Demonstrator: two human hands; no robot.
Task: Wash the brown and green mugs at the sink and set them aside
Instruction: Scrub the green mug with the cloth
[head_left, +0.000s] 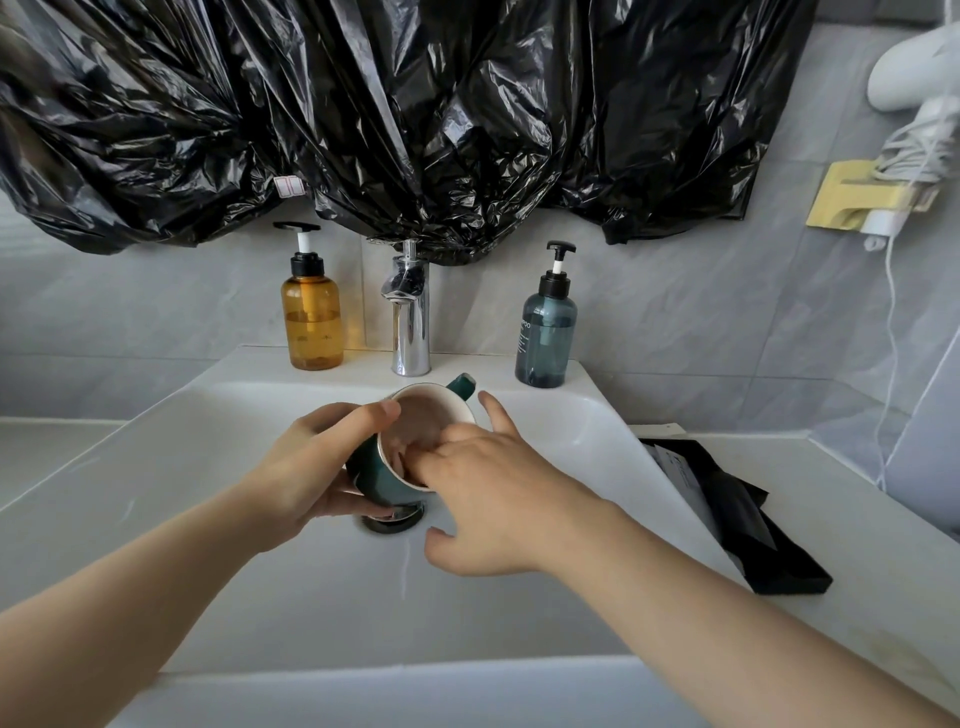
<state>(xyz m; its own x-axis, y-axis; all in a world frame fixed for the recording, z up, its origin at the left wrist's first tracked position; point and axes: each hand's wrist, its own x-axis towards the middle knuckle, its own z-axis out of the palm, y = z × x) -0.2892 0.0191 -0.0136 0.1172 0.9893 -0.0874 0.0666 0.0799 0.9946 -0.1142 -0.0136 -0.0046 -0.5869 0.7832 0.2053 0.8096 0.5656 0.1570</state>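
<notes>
The green mug (415, 415) hangs low over the white sink (208, 467), right above the drain (390, 519). It is tipped on its side, mouth towards the camera, with a dark green glossy outside, a pale cream inside and its handle pointing up towards the chrome faucet (410, 312).

The left hand (317, 462) wraps round the mug's body, thumb on the rim. The right hand (498, 499) is spread loose: some fingers reach inside the cup, while the thumb and one finger stay outside it.

An amber pump bottle (311, 317) stands on the ledge to the left of the tap, and a blue-grey pump bottle (545, 338) to the right, with only the letters "POO" readable on it.

Crinkled black plastic bags (415, 104) hang above, bearing a small white label (288, 185) too small to read. The walls are grey tile. A black pouch (737, 514) lies on the counter at right. A white hair dryer (909, 67) is mounted over a yellow holder (862, 197).
</notes>
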